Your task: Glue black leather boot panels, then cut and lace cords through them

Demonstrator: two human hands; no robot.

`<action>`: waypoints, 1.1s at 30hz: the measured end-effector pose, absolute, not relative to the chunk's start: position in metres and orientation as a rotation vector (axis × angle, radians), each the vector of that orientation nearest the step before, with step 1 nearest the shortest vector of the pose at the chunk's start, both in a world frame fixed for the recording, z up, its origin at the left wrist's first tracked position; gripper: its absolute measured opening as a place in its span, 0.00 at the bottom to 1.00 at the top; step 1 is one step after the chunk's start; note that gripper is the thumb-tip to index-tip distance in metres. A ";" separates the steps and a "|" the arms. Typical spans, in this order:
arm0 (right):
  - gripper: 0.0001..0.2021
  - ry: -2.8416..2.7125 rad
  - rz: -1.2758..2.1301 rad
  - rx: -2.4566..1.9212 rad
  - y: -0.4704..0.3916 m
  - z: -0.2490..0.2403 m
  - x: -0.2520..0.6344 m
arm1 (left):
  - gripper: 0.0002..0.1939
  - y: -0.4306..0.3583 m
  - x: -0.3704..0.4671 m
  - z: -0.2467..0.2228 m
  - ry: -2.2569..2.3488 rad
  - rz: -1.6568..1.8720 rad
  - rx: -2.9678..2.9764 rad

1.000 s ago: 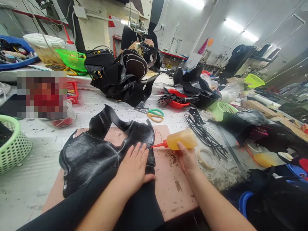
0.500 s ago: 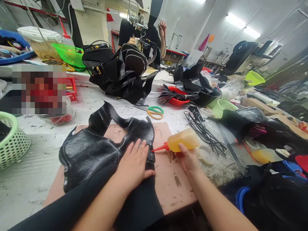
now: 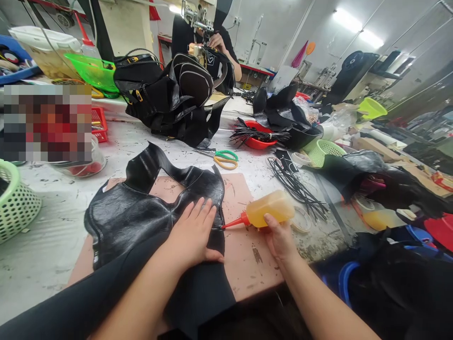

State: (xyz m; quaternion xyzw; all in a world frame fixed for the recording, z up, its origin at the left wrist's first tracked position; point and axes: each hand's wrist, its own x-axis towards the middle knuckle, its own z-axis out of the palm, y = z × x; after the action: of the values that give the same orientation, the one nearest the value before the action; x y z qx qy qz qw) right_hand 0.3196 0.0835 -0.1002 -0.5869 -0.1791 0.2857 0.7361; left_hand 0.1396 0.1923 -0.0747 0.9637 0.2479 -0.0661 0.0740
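Table (image 3: 53, 208): pale and scuffed, spread beneath and beyond both hands.
Left hand (image 3: 191, 233): palm down, fingers slightly spread, flat on a black panel (image 3: 123, 215).
Right hand (image 3: 281, 236): wrapped around a squeeze bottle (image 3: 271, 206) of yellow liquid.
Red nozzle (image 3: 236, 220): tip at the panel's right edge, between the hands; contact looks likely.
Panel's place: on a pink board (image 3: 244, 278), mostly left of and beyond the left hand.
Edge progress: a glossy strip beyond the nozzle suggests that stretch is done; nearer the person none shows, so any remainder is uncertain.
Tape roll (image 3: 303, 221): just beyond the right hand.
Scissors (image 3: 226, 159): beyond the left fingertips.
Black cords (image 3: 299, 186): beyond the right hand.
Co-worker's hand (image 3: 218, 42): far ahead of both hands, at a sewing machine (image 3: 198, 18).
Writing: a white mark on the dark piece (image 3: 214, 63) there is unreadable; the bottle shows no legible label.
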 end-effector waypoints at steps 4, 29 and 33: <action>0.22 -0.396 0.649 -1.298 0.077 -0.100 0.317 | 0.62 0.193 0.139 -0.071 0.711 -0.272 2.841; 0.21 -0.380 0.727 -1.362 0.029 -0.092 0.291 | 0.72 0.197 0.140 -0.078 0.621 -0.305 2.837; 0.20 -0.347 0.715 -1.372 0.021 -0.089 0.287 | 0.71 0.197 0.141 -0.078 0.616 -0.298 2.851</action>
State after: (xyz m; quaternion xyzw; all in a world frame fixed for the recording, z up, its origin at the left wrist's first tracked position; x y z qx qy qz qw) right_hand 0.2870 0.0212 -0.0894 -0.6164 -0.1560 0.3213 0.7017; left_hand 0.1408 0.1968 -0.0785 0.9671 0.2091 -0.1010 0.1044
